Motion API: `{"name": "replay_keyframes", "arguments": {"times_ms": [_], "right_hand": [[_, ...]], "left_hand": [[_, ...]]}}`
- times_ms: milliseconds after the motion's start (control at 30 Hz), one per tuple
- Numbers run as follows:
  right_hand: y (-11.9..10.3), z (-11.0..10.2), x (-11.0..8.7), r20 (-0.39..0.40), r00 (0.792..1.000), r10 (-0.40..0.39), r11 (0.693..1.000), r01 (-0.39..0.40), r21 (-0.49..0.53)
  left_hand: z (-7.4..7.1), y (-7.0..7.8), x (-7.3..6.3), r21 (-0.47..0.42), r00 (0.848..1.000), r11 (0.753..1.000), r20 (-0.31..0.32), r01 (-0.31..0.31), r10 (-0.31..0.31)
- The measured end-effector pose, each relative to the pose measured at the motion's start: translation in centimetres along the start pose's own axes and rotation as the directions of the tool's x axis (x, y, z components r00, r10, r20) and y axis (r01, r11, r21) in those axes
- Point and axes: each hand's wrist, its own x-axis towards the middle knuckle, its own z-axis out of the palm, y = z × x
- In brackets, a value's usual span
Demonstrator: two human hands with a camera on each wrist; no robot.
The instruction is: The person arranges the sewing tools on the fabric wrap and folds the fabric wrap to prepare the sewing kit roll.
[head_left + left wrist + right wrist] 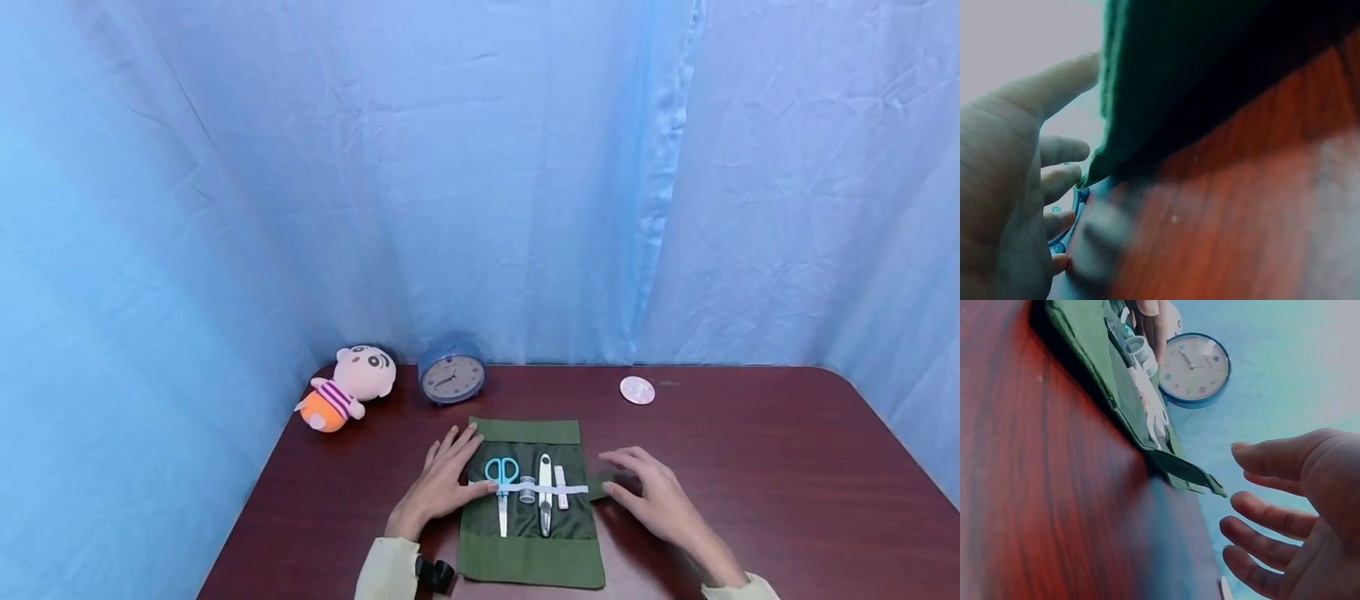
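Lying unfolded, green pouch [531, 562] with white band [577, 489], left grip [441, 485] spread, right grip [656, 495] relaxed

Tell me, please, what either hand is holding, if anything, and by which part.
Nothing is held: the left hand rests on the green pouch; the right hand is open near its tab.

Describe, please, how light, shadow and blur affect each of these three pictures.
Head view: fairly even light, the rectangular green fabric tool roll clear; left wrist view: upper left washed out, dark shadow along the roll, pale blurry sheen on the reddish-brown wood-grained table; right wrist view: bluish cast toward the right.
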Motion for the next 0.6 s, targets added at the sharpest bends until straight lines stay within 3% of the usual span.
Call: {"name": "replay_keyframes", "arguments": {"times_ms": [167,300,500,600], "right_hand": [[-0.4,-0.7,-1.3,0.006,0.998,-0.062,0.998,0.062,0.024],[-0.8,-0.4,-2.4,0.037,0.987,-0.158,0.986,0.156,0.057],[-1.6,-0.1,-4.0,0.135,0.953,-0.270,0.963,0.270,0.022],[-1.8,-0.1,-4.6,0.219,0.921,-0.322,0.942,0.334,-0.019]], "left_hand": [[-0.1,0.2,0.3,-0.003,1.000,1.000,0.001,-0.011,0.011],[-0.2,0.1,0.5,0.012,1.000,1.000,0.013,-0.010,0.010],[-0.1,-0.2,0.8,0.033,1.000,0.999,0.026,-0.007,0.007],[-0.1,-0.2,0.9,0.047,0.999,0.999,0.036,-0.007,0.005]]}}
